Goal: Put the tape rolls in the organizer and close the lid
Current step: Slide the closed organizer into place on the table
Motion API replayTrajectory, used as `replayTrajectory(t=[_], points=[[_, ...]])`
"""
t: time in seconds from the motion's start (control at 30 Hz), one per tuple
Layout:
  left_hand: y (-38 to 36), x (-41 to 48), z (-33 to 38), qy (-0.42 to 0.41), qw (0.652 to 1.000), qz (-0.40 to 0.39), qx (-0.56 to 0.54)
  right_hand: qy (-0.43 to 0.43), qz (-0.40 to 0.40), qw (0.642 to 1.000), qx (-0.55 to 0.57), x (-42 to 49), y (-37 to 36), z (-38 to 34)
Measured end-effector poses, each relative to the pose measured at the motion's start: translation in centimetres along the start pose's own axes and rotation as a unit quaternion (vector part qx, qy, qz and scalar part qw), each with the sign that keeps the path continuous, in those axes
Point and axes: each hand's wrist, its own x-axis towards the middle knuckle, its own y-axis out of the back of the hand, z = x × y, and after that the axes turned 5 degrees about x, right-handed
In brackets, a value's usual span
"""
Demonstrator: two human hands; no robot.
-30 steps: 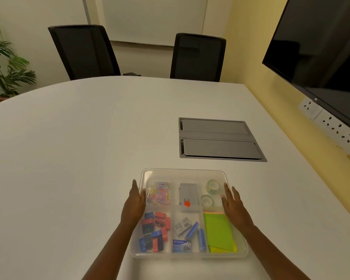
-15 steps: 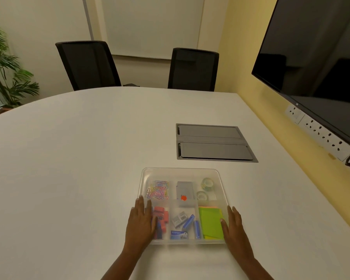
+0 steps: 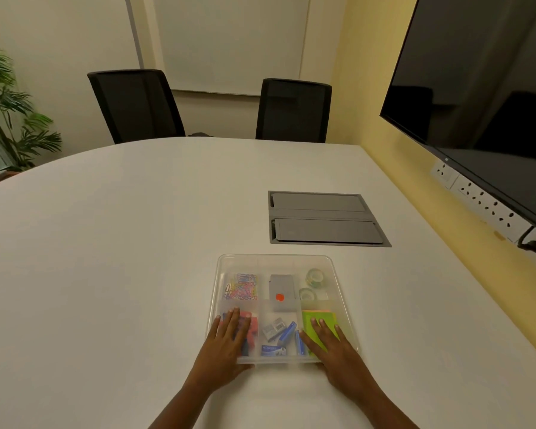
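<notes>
Room dim, warm yellowish cast. Light diffuse from above; soft shadows under both forearms on the table (image 3: 106, 243). Screen (image 3: 483, 97) shows faint dark reflections, no hard glare. Wide-angle bending at frame edges (plant (image 3: 10, 113) slightly smeared). Overall mildly soft, low contrast.

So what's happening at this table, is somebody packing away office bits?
Yes. A person sits at a white table with a clear plastic organizer in front of them. Two tape rolls lie in its far right compartment, with paper clips, a green notepad and other small supplies in the others. The clear lid looks to be on, and the left hand and right hand lie flat on its near corners, apparently pressing it shut.
</notes>
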Motion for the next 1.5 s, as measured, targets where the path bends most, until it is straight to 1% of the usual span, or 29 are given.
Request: replayTrajectory(t=[0.07, 0.17, 0.27, 0.43, 0.5, 0.57, 0.63, 0.67, 0.73, 0.83, 0.93, 1.03, 1.1, 1.13, 1.17, 1.23, 1.33, 1.43, 1.5], points=[[0.8, 0.1, -0.2, -0.012, 1.000, 0.023, 0.016, 0.019, 0.020, 1.000, -0.006, 0.2, -0.2, 0.3], [1.5, 1.1, -0.4, -0.026, 0.998, 0.046, 0.034, 0.014, 0.028, 0.999, -0.009, 1.0, 0.2, 1.0], [2.2, 2.5, -0.7, -0.006, 0.998, 0.064, 0.020, 0.005, 0.034, 0.999, -0.020, 2.4, 0.6, 1.6], [2.2, 4.7, -1.3, 0.001, 0.998, 0.049, 0.031, -0.009, 0.039, 0.999, -0.011, 4.3, 1.0, 2.4], [2.5, 5.5, -1.6, 0.007, 0.998, 0.049, 0.030, -0.025, 0.025, 0.999, 0.010, 5.2, 1.3, 2.4], [2.7, 6.3, -1.8, 0.008, 0.998, 0.044, 0.032, -0.024, 0.010, 0.997, 0.067, 6.0, 0.9, 2.8], [2.8, 6.8, -1.8, 0.015, 0.999, 0.035, 0.034, -0.022, -0.048, 0.996, 0.078, 6.7, 0.3, 3.4], [2.9, 7.1, -1.9, 0.020, 0.999, 0.033, 0.035, -0.027, -0.055, 0.995, 0.084, 7.1, 0.1, 3.6], [3.0, 7.5, -2.0, 0.020, 0.999, 0.032, 0.037, -0.037, -0.053, 0.993, 0.095, 7.8, -0.2, 3.8], [3.5, 7.7, -2.0, 0.033, 0.999, -0.003, 0.024, -0.036, -0.050, 0.992, 0.107, 8.4, -0.2, 3.7], [3.1, 8.1, -1.9, 0.003, 0.999, 0.025, -0.021, -0.048, -0.054, 0.990, 0.119, 8.5, -0.2, 3.6], [2.9, 8.2, -1.7, 0.026, 0.999, 0.042, -0.019, -0.054, -0.079, 0.989, 0.117, 8.6, -0.1, 3.5], [2.8, 8.4, -1.5, 0.019, 0.997, 0.025, -0.070, -0.059, -0.088, 0.987, 0.118, 8.7, 0.1, 3.2], [2.8, 8.5, -1.3, 0.020, 0.996, -0.002, -0.083, -0.069, -0.085, 0.986, 0.126, 8.7, 0.3, 3.0], [2.5, 8.6, -1.2, 0.024, 0.994, -0.010, -0.102, -0.082, -0.078, 0.984, 0.138, 8.8, 0.4, 2.8], [2.4, 9.0, -0.4, 0.032, 0.991, -0.003, -0.132, -0.111, -0.064, 0.979, 0.158, 9.1, 0.6, 2.3], [2.8, 9.2, 1.2, 0.059, 0.986, 0.017, -0.158, -0.164, -0.063, 0.973, 0.153, 9.7, 1.0, 1.2], [3.1, 9.4, 2.9, 0.088, 0.985, 0.017, -0.150, -0.197, -0.054, 0.968, 0.146, 10.0, 1.6, 0.0], [2.9, 9.3, 3.8, 0.093, 0.985, 0.009, -0.146, -0.210, -0.055, 0.963, 0.159, 9.9, 1.9, -0.6]])
